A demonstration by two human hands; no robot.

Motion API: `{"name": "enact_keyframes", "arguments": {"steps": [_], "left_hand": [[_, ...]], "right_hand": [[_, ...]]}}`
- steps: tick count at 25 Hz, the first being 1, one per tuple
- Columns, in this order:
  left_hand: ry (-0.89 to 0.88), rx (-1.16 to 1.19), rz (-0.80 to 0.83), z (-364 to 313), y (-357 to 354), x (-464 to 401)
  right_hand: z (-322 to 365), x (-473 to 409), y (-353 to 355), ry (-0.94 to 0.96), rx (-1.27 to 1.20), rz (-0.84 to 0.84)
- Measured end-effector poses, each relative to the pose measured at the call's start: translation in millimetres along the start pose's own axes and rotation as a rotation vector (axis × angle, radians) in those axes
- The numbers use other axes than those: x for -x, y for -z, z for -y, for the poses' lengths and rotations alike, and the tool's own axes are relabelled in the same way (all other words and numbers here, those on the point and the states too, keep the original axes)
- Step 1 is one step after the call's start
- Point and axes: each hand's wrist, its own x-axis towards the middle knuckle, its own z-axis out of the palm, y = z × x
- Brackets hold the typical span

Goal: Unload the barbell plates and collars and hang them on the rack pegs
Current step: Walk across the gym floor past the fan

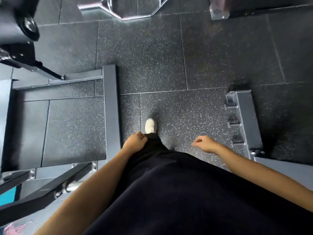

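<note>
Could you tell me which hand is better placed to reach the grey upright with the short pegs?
Right, probably: the right hand hangs empty beside the pegged upright; the left hand is across the body.
</note>
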Motion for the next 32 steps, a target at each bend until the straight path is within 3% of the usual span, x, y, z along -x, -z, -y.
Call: {"name": "enact_keyframes", "arguments": {"steps": [9, 14, 19, 23, 28, 32], "left_hand": [[-0.134, -0.263, 0.222, -160.1, 173.4, -200.7], [-0.195, -0.389, 0.299, -267.4, 247.0, -293.8], [-0.261, -0.523, 0.418, -391.2, 272.3, -379.3], [-0.285, -0.612, 0.445, -523.0, 289.2, -437.5], [-0.394, -0.535, 0.278, -695.9, 320.0, -493.8], [-0.412, -0.526, 0.300, -808.9, 318.6, -531.2]], "right_hand": [[98.1, -120.2, 164.5, -0.069, -0.136, -0.087], [140.8, -171.0, 273.7, -0.091, -0.366, -0.310], [131.4, -239.7, 367.9, -0.152, -0.405, -0.248], [114.0, -282.1, 491.2, -0.178, -0.365, -0.206], [81.3, -315.7, 639.4, -0.217, -0.560, -0.311], [56.9, -342.1, 732.6, -0.240, -0.689, -0.354]]}}
